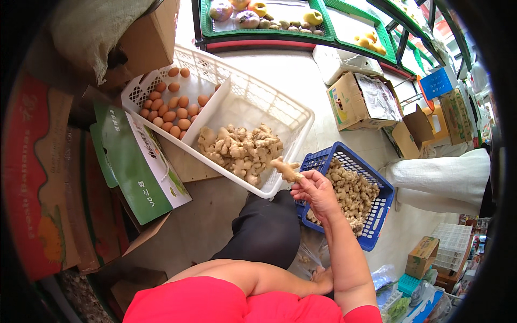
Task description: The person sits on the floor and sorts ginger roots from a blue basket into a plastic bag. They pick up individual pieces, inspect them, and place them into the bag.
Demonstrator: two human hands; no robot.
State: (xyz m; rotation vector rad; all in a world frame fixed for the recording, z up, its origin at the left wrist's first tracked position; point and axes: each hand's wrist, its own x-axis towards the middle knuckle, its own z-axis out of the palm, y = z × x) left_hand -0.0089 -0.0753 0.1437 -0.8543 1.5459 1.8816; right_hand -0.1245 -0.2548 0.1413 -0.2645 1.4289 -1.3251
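Note:
My right hand (316,193) pinches one piece of ginger root (286,169) between thumb and fingers, near the front corner of a white plastic crate (238,165). A pile of ginger (242,149) lies in that crate's near compartment. Beyond a white divider (207,111), several brown eggs (169,116) fill the other side. Below my right forearm stands a blue plastic basket (381,210) heaped with ginger (355,189). Low down, my left hand (322,279) grips the gathered top of a clear plastic bag (313,254). My right forearm partly covers that hand.
On the left are a green-and-white carton (141,169) and a red banana box (32,181). Green produce trays (268,34) line a rack at the top. A cardboard box (359,101) sits on the floor beyond. At right appear a person's white trousers (444,181).

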